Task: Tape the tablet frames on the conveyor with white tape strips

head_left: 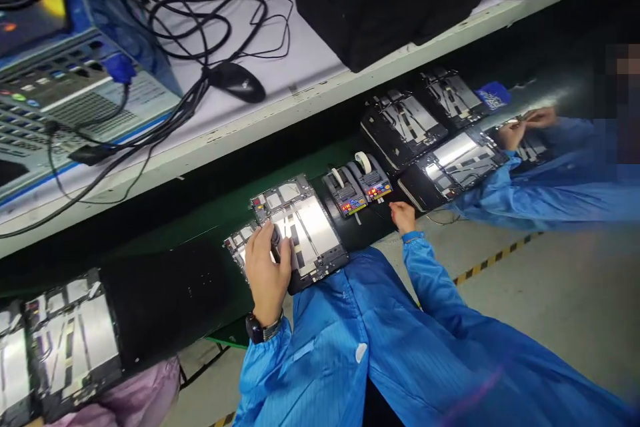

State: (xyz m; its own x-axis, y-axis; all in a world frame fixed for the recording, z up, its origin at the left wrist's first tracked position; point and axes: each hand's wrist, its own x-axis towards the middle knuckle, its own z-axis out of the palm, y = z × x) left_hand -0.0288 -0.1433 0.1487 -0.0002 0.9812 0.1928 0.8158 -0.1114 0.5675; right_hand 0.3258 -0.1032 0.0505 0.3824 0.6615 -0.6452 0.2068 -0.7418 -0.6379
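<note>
Presses left hand (267,270), fingers together and flat, on tablet (307,227) at belt (200,220) centre. Curls right hand (403,217) at 3 o'clock beside dispenser (373,177); grip unclear. Probably thin, stiff, light, with fragile exposed boards; best held by frame edges.

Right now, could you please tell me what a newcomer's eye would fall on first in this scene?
Most striking is the opened tablet with shiny metal plates on the green belt, under the left hand. Next to it stand two tape dispensers, with the right hand beside them. On the white shelf above, a tangle of black cables runs past a mouse.
</note>
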